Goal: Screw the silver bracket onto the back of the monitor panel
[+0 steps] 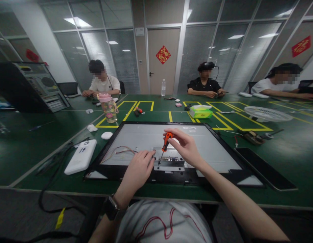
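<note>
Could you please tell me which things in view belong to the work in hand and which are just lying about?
In use:
- screwdriver, held in the right hand
- metal bracket, at the screwdriver's tip
- flat panel, beneath both hands

Seemingly just lying about:
- pink-lidded bottle
- clear bottle
- green tissue pack
- computer case

An office-like workshop: glass partitions with blinds and a door stand beyond the right hand; a yellow-marked green bench bears a computer tower, far left of the left hand.
</note>
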Motion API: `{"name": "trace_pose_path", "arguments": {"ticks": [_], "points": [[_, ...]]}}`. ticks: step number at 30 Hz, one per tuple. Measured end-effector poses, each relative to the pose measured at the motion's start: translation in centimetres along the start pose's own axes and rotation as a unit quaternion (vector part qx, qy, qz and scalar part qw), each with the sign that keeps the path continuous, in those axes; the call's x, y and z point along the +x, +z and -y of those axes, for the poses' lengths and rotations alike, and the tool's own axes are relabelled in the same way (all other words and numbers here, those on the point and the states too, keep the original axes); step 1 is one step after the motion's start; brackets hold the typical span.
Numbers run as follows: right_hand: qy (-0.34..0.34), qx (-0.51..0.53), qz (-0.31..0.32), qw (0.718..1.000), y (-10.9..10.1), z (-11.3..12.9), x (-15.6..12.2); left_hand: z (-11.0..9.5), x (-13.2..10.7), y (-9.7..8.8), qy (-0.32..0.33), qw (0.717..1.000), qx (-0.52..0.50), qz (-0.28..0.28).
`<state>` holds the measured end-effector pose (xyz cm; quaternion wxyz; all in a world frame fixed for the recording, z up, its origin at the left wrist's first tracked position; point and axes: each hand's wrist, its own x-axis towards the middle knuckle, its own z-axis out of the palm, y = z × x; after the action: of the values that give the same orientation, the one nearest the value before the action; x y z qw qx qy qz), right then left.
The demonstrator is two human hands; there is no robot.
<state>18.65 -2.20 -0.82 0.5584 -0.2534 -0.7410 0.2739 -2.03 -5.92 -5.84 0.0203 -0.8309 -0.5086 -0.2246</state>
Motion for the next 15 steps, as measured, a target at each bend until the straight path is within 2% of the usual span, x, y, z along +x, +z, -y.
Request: {"name": "trace_pose_path", "arguments": {"ticks": [4,15], "points": [[-0.013,-0.014,-0.032,0.999,0.06,-0.56,0.10,-0.01,0.04,-0.08,-0.007,1.000,-0.001,0.006],[-0.011,-0.026,-0.034,0.999,-0.09,-0.91,0.10,-0.08,-0.04,-0.08,-0.005,1.000,0.002,0.003]]}}
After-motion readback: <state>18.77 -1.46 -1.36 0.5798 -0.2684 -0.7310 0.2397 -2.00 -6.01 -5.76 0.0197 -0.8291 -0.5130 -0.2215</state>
